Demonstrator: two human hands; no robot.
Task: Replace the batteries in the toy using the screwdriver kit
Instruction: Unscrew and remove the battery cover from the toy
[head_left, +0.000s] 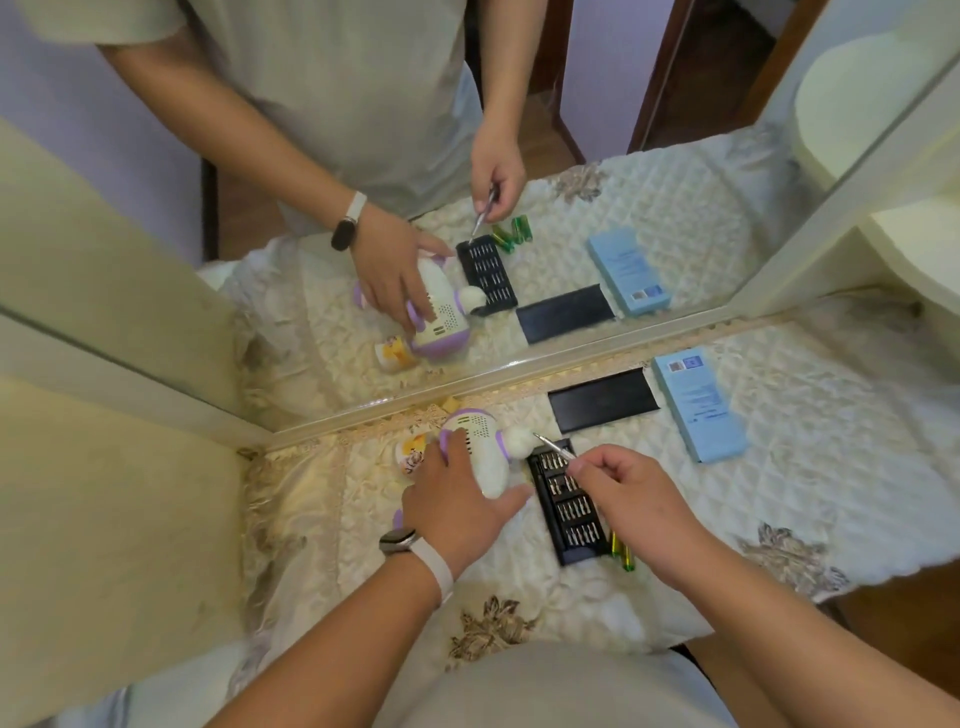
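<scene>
The white-and-purple toy (491, 470) lies on the quilted cover just left of the open black bit tray (566, 512), a slim silver screwdriver (555, 448) is held tilted over the tray's far end, and green batteries (626, 553) lie at its near right corner.

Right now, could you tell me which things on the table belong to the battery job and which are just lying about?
For the job: toy, screwdriver, bit tray, green batteries, black lid.
Lying about: blue box, small yellow-and-white item.
</scene>
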